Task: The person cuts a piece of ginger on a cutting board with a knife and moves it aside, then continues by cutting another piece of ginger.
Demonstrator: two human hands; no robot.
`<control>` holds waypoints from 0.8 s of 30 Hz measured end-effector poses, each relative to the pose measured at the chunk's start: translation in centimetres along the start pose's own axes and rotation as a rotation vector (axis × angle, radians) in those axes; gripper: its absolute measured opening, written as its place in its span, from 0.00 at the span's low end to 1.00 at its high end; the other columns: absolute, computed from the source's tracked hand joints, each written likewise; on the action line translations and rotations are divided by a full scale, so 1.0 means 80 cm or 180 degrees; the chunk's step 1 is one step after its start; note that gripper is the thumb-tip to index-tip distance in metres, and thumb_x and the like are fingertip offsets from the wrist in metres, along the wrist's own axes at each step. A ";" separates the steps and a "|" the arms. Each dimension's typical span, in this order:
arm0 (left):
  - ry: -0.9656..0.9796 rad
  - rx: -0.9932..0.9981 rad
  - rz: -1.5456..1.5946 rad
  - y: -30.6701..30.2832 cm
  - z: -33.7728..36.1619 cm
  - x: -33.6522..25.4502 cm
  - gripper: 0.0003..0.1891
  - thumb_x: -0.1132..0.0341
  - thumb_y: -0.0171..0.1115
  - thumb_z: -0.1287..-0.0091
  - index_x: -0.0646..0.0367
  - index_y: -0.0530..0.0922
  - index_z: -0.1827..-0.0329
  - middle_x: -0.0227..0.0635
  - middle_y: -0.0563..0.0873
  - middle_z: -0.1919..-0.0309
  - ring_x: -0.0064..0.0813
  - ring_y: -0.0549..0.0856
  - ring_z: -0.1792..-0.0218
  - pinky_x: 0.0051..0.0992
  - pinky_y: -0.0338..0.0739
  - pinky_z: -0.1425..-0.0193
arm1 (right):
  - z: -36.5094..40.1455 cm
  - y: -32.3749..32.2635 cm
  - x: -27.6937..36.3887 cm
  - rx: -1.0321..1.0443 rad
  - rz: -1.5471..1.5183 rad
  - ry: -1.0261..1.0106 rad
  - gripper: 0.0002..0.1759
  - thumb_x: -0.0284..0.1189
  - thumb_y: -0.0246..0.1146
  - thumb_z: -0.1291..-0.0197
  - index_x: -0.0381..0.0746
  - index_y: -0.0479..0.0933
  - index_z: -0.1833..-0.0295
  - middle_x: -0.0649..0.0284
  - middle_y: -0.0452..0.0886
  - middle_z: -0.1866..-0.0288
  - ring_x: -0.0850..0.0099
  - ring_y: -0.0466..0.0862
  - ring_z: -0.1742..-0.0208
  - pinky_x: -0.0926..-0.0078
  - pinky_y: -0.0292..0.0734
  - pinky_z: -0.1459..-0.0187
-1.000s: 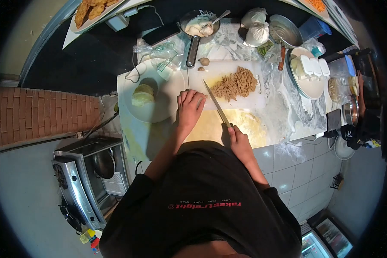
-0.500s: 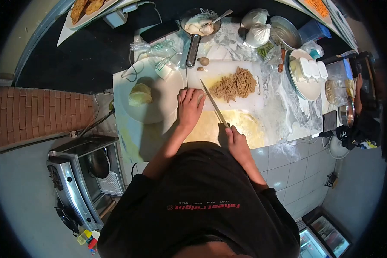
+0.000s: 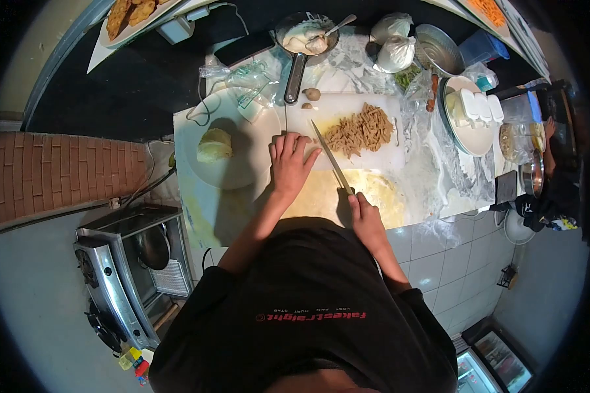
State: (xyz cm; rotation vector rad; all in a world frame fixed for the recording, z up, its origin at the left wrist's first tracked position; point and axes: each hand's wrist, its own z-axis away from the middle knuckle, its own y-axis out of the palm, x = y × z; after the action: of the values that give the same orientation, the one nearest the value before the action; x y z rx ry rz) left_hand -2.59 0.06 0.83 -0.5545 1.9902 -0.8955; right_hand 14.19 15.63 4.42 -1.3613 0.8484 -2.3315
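My right hand (image 3: 367, 223) is closed round the handle of a long kitchen knife (image 3: 333, 158), its blade pointing up and left across the white cutting board (image 3: 381, 156). My left hand (image 3: 292, 167) rests at the board's left edge, thumb held apart from the fingers, with nothing visible in its grasp. Right of the blade lies a heap of brown strips, seemingly sliced meat (image 3: 360, 131). Two small brownish lumps (image 3: 311, 94) sit at the board's upper edge. Left of my hand, a large pale plate (image 3: 249, 177) holds a piece of cabbage (image 3: 214, 145).
Behind the board stands a black pan (image 3: 295, 78) with white batter and a spoon. Plastic bags (image 3: 396, 52), a metal bowl (image 3: 438, 49) and a plate with white containers (image 3: 472, 134) line the back right. A stove (image 3: 115, 281) stands lower left. Another person's arm (image 3: 549, 144) shows far right.
My left thumb has spread away from the fingers. The knife has shifted slightly right, beside the meat heap. The whole view has moved a little.
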 end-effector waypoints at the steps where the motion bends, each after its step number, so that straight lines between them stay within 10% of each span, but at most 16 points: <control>1: -0.0060 0.0056 -0.0034 0.003 0.001 0.000 0.13 0.63 0.71 0.37 0.53 0.82 0.52 0.33 0.78 0.53 0.39 0.75 0.47 0.39 0.68 0.42 | 0.000 0.000 0.000 -0.0026 -0.0029 -0.0002 0.24 0.44 0.50 0.21 0.31 0.76 0.48 0.35 0.80 0.73 0.33 0.81 0.64 0.42 0.75 0.64; 24: 0.0044 -0.0158 0.0067 0.013 0.000 0.007 0.04 0.65 0.70 0.37 0.49 0.84 0.61 0.23 0.81 0.60 0.31 0.77 0.52 0.35 0.67 0.48 | 0.002 0.009 0.017 0.0164 0.0082 0.0129 0.21 0.41 0.47 0.20 0.31 0.72 0.48 0.35 0.78 0.75 0.33 0.80 0.67 0.39 0.72 0.67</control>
State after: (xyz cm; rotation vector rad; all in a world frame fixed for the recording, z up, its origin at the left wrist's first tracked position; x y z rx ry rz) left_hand -2.98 0.34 -0.25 -0.5556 2.0316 -0.8413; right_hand 13.66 14.31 4.95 -1.2792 0.8069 -2.3521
